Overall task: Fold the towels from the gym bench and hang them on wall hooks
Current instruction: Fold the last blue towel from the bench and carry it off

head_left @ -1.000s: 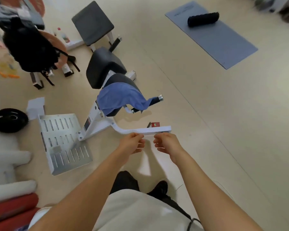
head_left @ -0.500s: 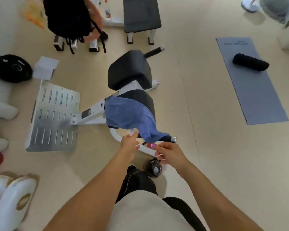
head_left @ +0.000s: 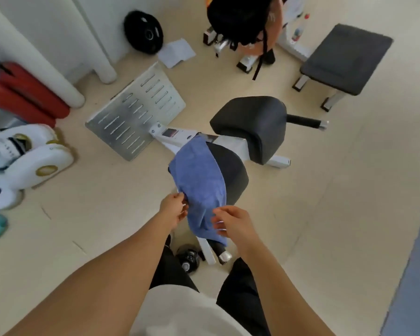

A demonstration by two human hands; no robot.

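I am looking down at a blue towel [head_left: 199, 185] draped over the near black pad [head_left: 230, 175] of a white-framed gym bench [head_left: 230, 144], its lower end hanging toward me over the frame. My left hand [head_left: 174, 209] sits at the towel's left edge, fingertips touching or pinching the cloth; blur keeps me from telling which. My right hand [head_left: 235, 223] is at the towel's lower right edge, fingers loosely curled toward the fabric, and I cannot tell whether it has a grip.

Beyond the towel stands the bench's second black pad [head_left: 255, 127]. Left of the towel, the bench's slotted metal footplate [head_left: 134, 112] lies on the floor. Far beyond the towel to the right is a flat grey bench [head_left: 344, 57].

I judge the task is at its very start: the towel is unfolded and on the bench. Lifting, folding and hanging all remain. No wall hooks are in view, and I see no other towel.
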